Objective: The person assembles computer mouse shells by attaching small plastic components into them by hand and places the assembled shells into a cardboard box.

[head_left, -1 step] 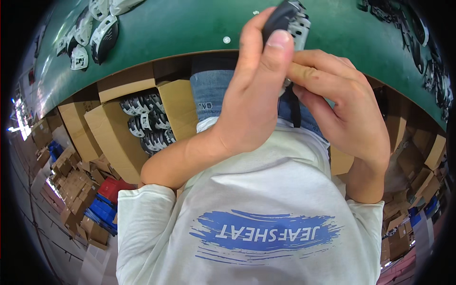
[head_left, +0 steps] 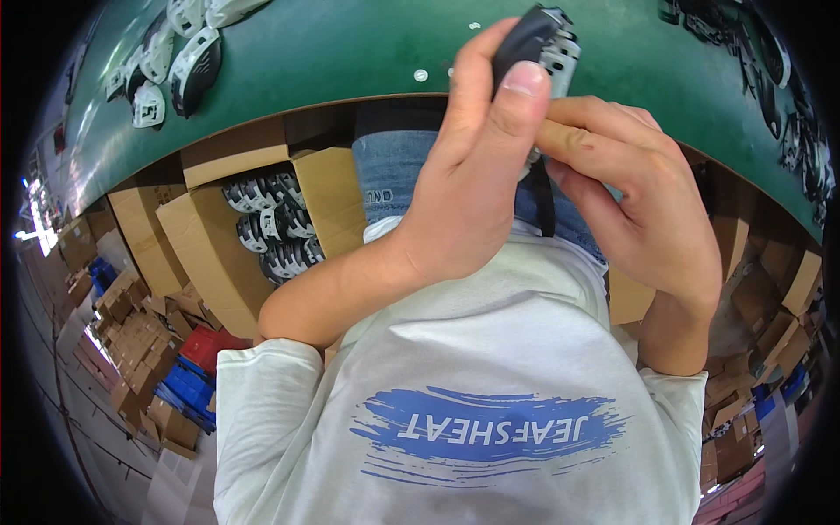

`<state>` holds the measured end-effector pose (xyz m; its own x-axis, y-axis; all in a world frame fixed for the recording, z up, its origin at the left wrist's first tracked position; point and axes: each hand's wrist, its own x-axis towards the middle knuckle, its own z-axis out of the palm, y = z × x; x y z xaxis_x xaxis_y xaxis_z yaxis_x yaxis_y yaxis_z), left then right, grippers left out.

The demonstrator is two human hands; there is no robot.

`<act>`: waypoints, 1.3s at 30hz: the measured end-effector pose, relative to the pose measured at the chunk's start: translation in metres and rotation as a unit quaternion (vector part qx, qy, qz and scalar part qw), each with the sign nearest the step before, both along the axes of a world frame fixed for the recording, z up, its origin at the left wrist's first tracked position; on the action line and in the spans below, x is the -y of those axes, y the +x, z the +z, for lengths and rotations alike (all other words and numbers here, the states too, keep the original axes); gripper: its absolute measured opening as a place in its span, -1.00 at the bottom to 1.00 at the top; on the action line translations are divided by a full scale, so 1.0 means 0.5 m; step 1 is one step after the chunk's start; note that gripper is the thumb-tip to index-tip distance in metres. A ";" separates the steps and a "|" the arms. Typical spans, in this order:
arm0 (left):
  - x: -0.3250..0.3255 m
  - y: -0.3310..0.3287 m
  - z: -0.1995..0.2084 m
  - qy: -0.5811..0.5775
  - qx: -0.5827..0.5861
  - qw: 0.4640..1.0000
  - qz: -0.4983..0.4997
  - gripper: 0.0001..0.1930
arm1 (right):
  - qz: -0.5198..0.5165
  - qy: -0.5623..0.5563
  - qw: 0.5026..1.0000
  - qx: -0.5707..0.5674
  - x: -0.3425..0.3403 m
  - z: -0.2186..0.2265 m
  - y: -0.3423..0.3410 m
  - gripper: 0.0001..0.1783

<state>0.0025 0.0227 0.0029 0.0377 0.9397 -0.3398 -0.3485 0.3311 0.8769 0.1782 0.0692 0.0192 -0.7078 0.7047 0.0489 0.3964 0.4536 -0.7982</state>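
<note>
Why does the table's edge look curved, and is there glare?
Head view: the fisheye lens bends the edge of the green table into an arc; same head view: pale glare lies on its left end, and bright patches at far left look washed out.

I see black-and-white plastic shells (head_left: 194,74) toward the left edge of the green table (head_left: 350,44), black plastic parts (head_left: 764,94) along its right edge, and a white disc (head_left: 420,75) near its front edge. Below that edge my camera shows an open cardboard carton (head_left: 208,254).
</note>
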 end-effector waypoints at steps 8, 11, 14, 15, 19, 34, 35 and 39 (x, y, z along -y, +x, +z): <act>-0.014 -0.019 0.031 -0.087 0.154 0.984 -0.023 -0.29 | -0.066 0.107 0.992 -0.003 0.007 0.058 0.046 -0.59; -0.008 -0.027 0.051 -0.102 0.163 0.981 0.014 -0.39 | -0.126 0.068 0.989 -0.020 0.021 0.061 0.036 -0.60; -0.007 -0.026 0.053 -0.108 0.227 0.967 0.034 -0.46 | -0.125 0.075 0.989 -0.025 0.022 0.060 0.042 -0.57; -0.009 -0.025 0.053 -0.105 0.256 0.961 0.025 -0.46 | -0.096 0.085 0.992 -0.015 0.020 0.068 0.041 -0.55; -0.010 -0.023 0.050 -0.090 0.295 0.951 0.016 -0.44 | -0.055 0.125 0.990 -0.016 0.018 0.070 0.045 -0.50; 0.005 -0.009 0.067 -0.068 0.230 0.969 -0.051 -0.31 | 0.027 0.154 0.980 0.123 0.020 0.116 0.055 -0.42; 0.006 -0.009 0.064 -0.057 0.208 0.975 -0.052 -0.30 | 0.030 0.158 0.978 0.131 0.019 0.117 0.055 -0.42; 0.007 -0.014 0.049 -0.003 0.142 0.987 -0.080 -0.25 | 0.026 0.167 0.977 0.133 0.020 0.113 0.057 -0.42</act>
<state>-0.0042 0.0192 0.0273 0.2808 0.9120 -0.2989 -0.5231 0.4066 0.7490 0.2065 0.0594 0.0757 -0.7611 0.6439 0.0782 0.5396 0.6955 -0.4745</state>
